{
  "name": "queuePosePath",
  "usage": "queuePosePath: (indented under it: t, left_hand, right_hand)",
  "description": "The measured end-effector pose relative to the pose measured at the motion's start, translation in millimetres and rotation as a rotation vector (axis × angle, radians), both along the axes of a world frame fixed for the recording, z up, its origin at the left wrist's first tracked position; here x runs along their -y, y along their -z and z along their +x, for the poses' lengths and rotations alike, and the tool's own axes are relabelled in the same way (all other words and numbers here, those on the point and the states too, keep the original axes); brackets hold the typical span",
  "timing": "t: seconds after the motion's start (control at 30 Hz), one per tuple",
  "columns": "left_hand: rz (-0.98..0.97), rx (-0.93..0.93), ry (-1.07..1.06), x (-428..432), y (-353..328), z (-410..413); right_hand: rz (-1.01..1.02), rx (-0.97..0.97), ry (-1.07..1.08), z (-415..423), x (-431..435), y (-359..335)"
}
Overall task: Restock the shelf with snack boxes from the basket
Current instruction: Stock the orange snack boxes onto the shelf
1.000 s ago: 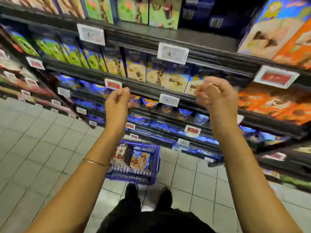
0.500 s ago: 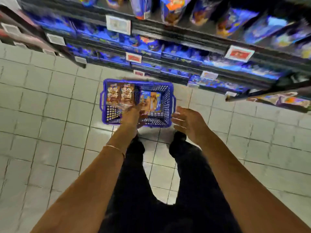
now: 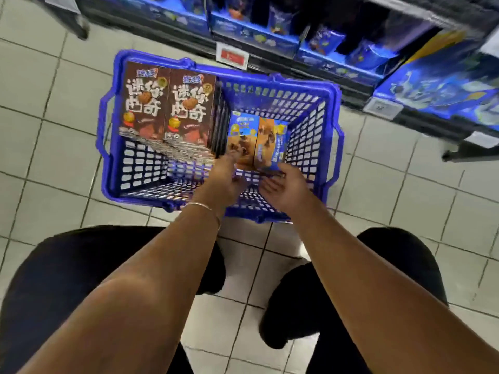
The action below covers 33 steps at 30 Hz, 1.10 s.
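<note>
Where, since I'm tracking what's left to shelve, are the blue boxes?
Head view: the blue boxes stand in the basket's right half, beside the brown boxes, at the left hand's fingertips.

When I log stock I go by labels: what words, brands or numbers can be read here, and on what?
"迷你曲奇": large white characters on each of two brown boxes in the basket.
Too blurred to read: the blue logo atop those boxes.
Too blurred: print on the blue and orange boxes.
Unreadable: the red shelf tag and the white shelf tag.
</note>
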State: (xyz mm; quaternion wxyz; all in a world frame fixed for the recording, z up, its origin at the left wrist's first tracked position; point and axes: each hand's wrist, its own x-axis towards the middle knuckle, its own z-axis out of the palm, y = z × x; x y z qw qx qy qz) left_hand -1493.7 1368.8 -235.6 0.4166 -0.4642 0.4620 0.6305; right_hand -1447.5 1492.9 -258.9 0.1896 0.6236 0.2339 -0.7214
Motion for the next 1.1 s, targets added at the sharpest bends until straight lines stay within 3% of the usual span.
queuePosePath:
  t: [0.17,0.3,0.47,0.7,0.87,1.1]
  left_hand:
    - [-0.054,-0.117,0.15,-6.7,81.4,-1.7]
    - [0.101,0.027,-0.106,-18.6,129.0,-17.4]
    - [-0.018,0.01,-0.13,-18.2,143.8,-25.2]
    - [-0.044,-0.008,-0.155,-20.4,149.3,-25.9]
    - [-0.117,0.002,-0.072,-21.0,147.0,-26.3]
    - [-0.058,-0.041,-0.059,-22.4,149.8,-28.0]
  right_hand:
    - [0.004,-0.006,0.052,-9.3,-1.1,98.8]
    - [-0.071,0.007,-0.024,-22.7,-9.1,134.4]
    - [-0.073,0.026,-0.024,-34.3,-8.3,140.0]
    - [0.0,0.098,0.083,-32.2,-17.0,142.6]
    - [0.026,0.115,0.036,-35.6,-17.4,140.1]
    - [0.012,0.113,-0.016,-42.1,-19.1,134.3]
